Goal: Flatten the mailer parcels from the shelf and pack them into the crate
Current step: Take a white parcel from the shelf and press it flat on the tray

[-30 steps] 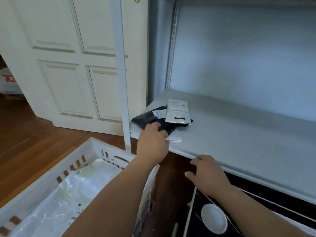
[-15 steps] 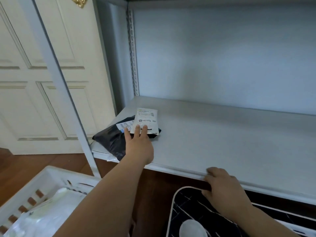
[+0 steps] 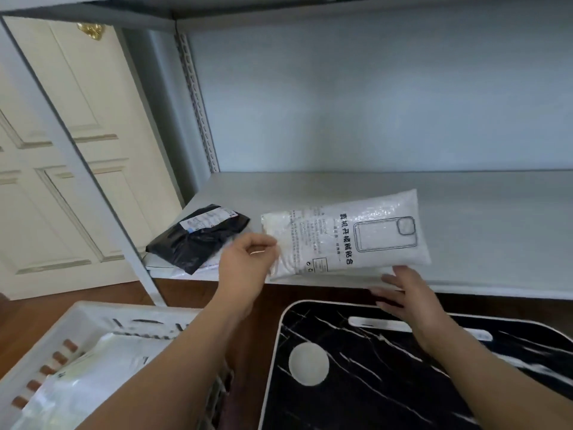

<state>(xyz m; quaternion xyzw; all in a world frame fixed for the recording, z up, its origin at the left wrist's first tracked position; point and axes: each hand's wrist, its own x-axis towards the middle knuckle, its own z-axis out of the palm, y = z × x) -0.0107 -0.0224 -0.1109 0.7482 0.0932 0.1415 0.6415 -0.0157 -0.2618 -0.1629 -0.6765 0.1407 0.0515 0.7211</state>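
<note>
While it lies at the shelf front edge, the white bubble mailer looks light, soft and slippery; its short ends suit holding. The left hand pinches its near end; the right hand, fingers straight, touches its lower edge. The black mailer lies beside it, the crate below left, with open room above.

A single wide-angle view from a camera worn on the person's head looks forward and down, close to a pale grey shelf whose front edge crosses the middle of the picture. Both forearms enter from the bottom edge, with the left hand and right hand near the centre. A white crate fills the lower left corner, a cream door the left side. The edges curve and look slightly blurred, probably from the lens.
</note>
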